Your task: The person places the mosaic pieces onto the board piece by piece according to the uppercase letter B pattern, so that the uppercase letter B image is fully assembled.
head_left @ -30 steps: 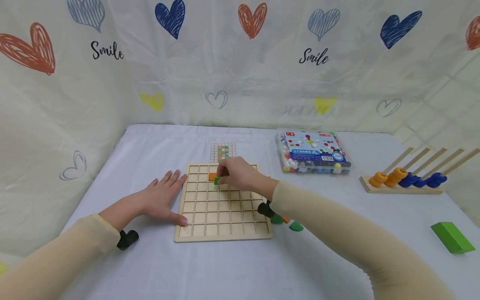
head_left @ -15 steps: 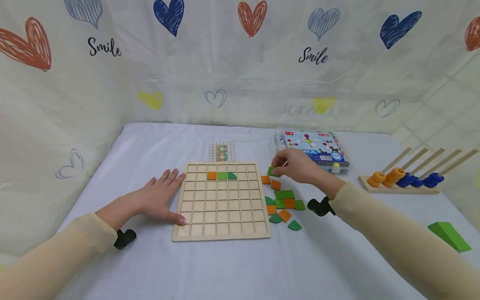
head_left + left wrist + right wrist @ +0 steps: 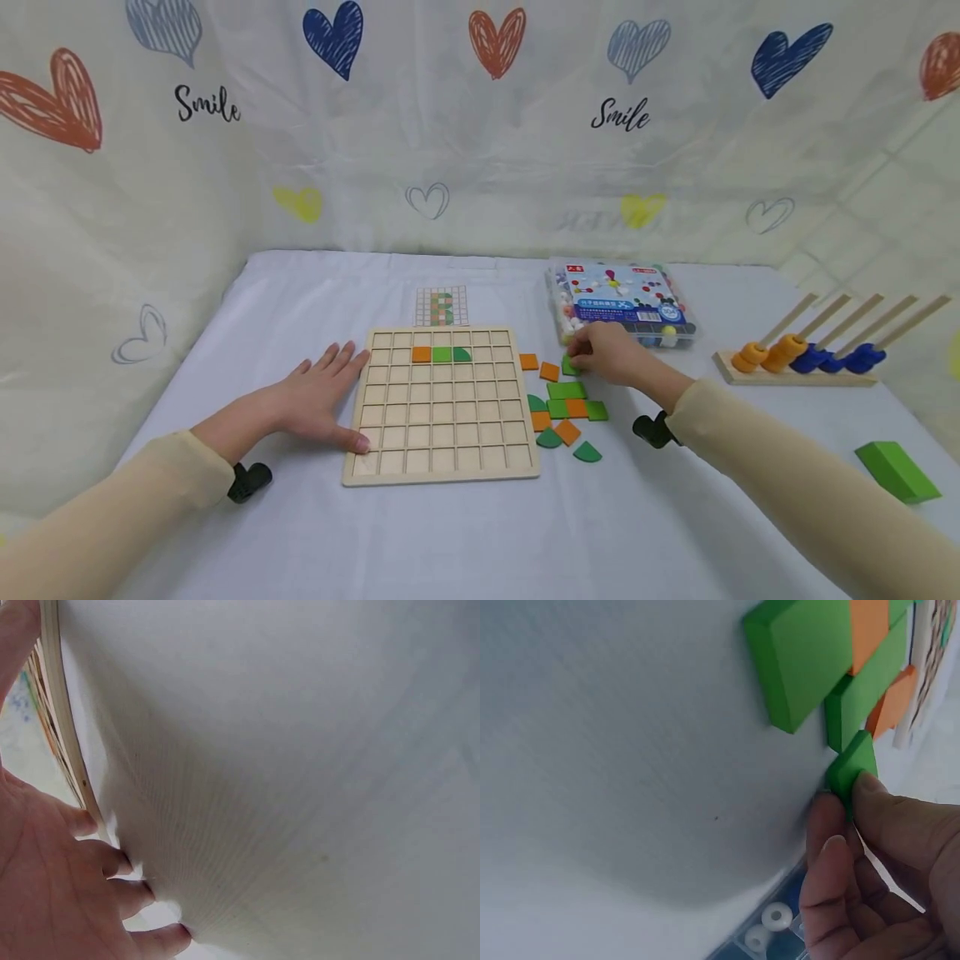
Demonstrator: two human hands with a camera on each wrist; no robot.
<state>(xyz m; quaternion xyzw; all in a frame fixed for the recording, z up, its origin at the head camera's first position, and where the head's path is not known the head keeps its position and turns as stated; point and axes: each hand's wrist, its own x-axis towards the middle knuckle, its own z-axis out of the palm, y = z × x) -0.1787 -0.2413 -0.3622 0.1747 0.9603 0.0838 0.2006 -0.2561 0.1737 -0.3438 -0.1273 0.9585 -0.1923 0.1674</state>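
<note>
My right hand (image 3: 611, 354) is to the right of the wooden grid board (image 3: 444, 435), pinching a small green square tile (image 3: 860, 760) between thumb and fingers, close over the cloth. My left hand (image 3: 315, 402) lies with fingers spread at the board's left side, its thumb on the rim; in the left wrist view its fingertips touch the cloth. In one row of the board sit an orange square tile (image 3: 422, 354), a green square tile (image 3: 442, 354) and a dark green quarter-round tile (image 3: 461, 354).
Loose orange tiles (image 3: 567, 432), green tiles (image 3: 566, 390) and quarter-round tiles (image 3: 587, 452) lie right of the board. Behind it is a printed pattern card (image 3: 441, 306). A clear box (image 3: 626, 304), a peg stand (image 3: 802, 375) and a green block (image 3: 897, 472) stand farther right.
My right hand has moved from over the board to the right of it, then slightly farther right and down toward the loose tiles, holding a green tile. My left hand has stayed in place.
</note>
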